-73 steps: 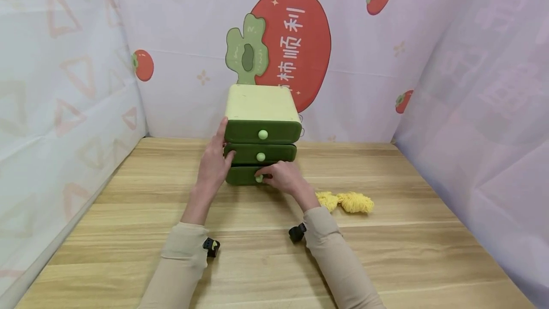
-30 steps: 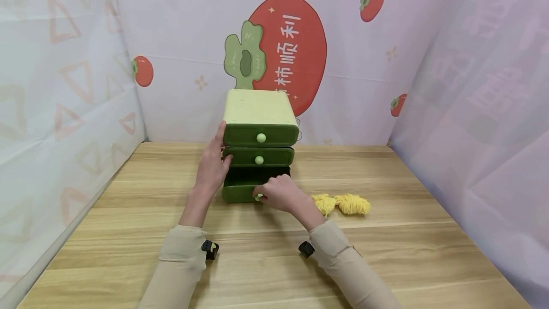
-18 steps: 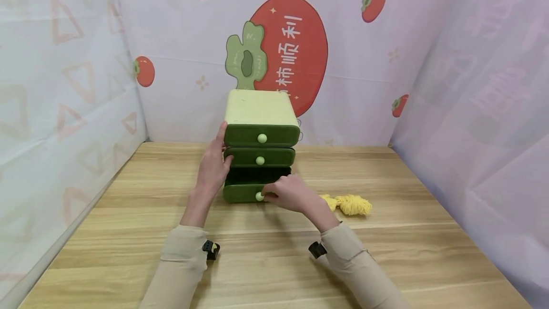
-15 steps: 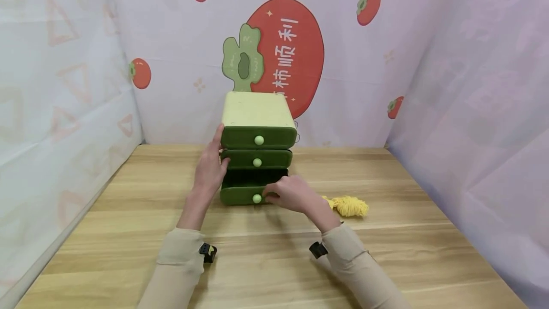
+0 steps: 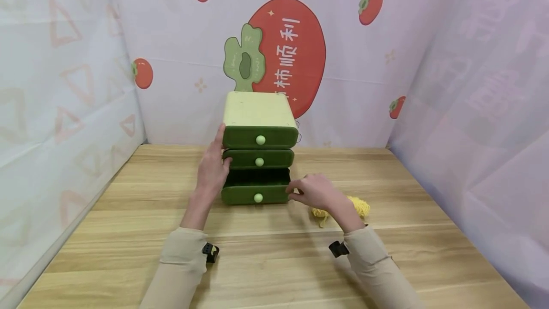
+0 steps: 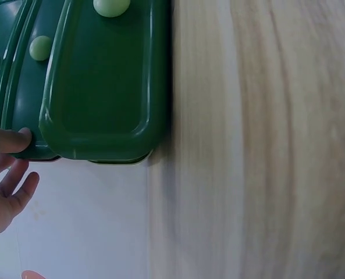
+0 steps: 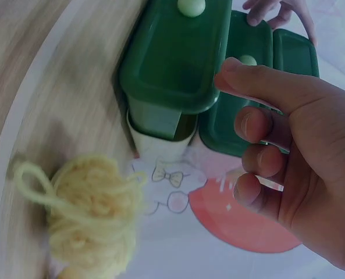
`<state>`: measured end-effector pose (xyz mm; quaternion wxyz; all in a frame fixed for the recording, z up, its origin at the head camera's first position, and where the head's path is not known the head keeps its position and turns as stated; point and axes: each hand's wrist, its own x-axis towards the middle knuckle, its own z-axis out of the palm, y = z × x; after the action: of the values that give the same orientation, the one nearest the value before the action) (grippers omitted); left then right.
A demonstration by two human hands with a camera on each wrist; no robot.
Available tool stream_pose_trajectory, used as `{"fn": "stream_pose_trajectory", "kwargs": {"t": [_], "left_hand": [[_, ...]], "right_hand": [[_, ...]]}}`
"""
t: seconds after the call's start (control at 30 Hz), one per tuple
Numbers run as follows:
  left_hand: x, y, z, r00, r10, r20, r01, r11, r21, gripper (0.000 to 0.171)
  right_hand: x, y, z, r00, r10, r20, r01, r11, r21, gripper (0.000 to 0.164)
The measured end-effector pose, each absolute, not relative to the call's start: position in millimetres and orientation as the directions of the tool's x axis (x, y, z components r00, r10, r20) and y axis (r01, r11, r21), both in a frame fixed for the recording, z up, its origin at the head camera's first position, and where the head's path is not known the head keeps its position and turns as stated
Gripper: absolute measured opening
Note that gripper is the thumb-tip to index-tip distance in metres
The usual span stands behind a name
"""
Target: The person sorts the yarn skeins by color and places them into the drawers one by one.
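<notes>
A small drawer cabinet (image 5: 259, 108) with a cream top and green fronts stands on the table. Its bottom drawer (image 5: 240, 196) is pulled out, and the upper two are closed. My left hand (image 5: 210, 168) holds the cabinet's left side, thumb on the middle drawer front (image 6: 35, 87) and fingers along the side wall. My right hand (image 5: 316, 191) holds nothing; its fingers are loosely bent beside the right end of the bottom drawer. Below that hand lies a yellow yarn bundle (image 7: 93, 218), partly hidden by the forearm in the head view.
The wooden table (image 5: 257, 261) reaches to printed cloth walls at the back and both sides. Round pale green knobs (image 5: 258, 198) stick out from the drawer fronts. A dark wrist camera (image 5: 339, 249) sits at the right sleeve.
The bottom drawer has come out toward me, pulled by my right hand at its knob. That hand has since let go and moved right. My left hand has stayed on the cabinet.
</notes>
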<state>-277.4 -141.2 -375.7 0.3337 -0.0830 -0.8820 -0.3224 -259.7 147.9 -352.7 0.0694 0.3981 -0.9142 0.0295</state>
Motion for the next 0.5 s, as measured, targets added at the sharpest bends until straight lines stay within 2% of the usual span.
{"fn": "stream_pose_trajectory", "kwargs": {"t": [0.17, 0.5], "left_hand": [[-277, -138, -377, -0.754, -0.094, 0.651, 0.348, 0.782, 0.517, 0.106], [-278, -140, -375, -0.784, -0.08, 0.615, 0.332, 0.784, 0.525, 0.106]], "right_hand": [[-262, 163, -352, -0.704, -0.694, 0.148, -0.705, 0.709, -0.031, 0.015], [-268, 195, -357, -0.739, -0.654, 0.164, -0.671, 0.735, -0.093, 0.026]]}}
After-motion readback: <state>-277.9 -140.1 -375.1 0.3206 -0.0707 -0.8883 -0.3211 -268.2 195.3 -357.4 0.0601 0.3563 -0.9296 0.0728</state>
